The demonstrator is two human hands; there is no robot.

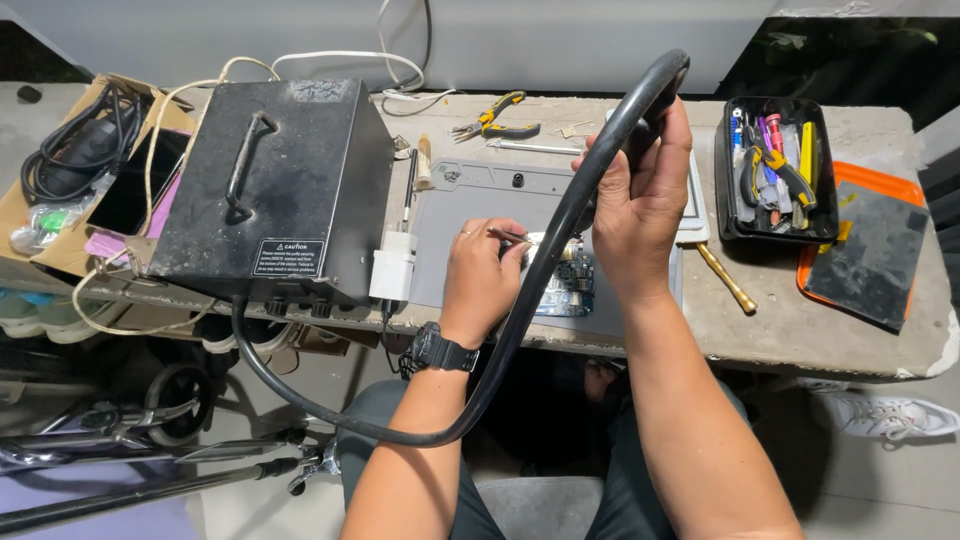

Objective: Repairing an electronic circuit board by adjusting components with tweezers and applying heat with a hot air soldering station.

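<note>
Left hand (480, 285): fingers pinched on thin tweezers (510, 236), tips toward 3 o'clock.
Right hand (640, 200): fingers wrapped around the hot-air handpiece; its black hose (520, 330) loops toward 7 o'clock.
Circuit board (568, 285): on the grey mat (470, 200), at 6 o'clock from the right hand.
Handling: board likely light, stiff, fragile; best held by its edges.
Black station box (275, 185): at 9 o'clock.

Black hose (520, 300), grey mat (480, 195), orange tray (880, 185)
</note>
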